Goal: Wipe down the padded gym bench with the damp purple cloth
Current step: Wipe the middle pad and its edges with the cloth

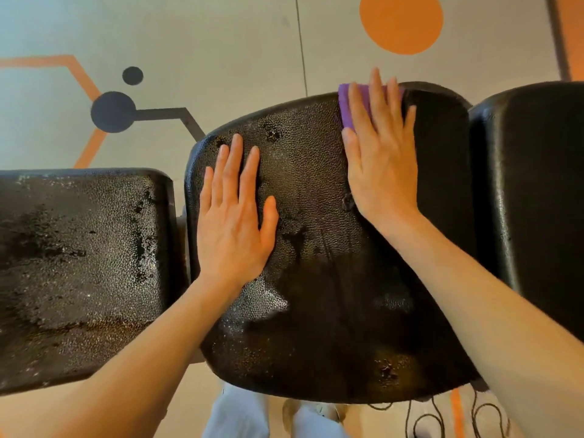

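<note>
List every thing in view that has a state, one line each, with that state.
purple cloth: flat on the middle pad, pinned under the right hand
right hand: fingers straight, pressing the cloth at the pad's far edge
left hand: flat, fingers spread, resting on the middle pad
middle pad: streaked with wet sheen
left pad: patchy wet glisten
right pad: mostly dark, no clear streaks

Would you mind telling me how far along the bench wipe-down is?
Partly done. The left pad and the middle pad's near part glisten wet, apparently already wiped. The right hand presses the purple cloth flat at the middle pad's far edge; the left hand braces. The right pad shows no streaks.
</note>
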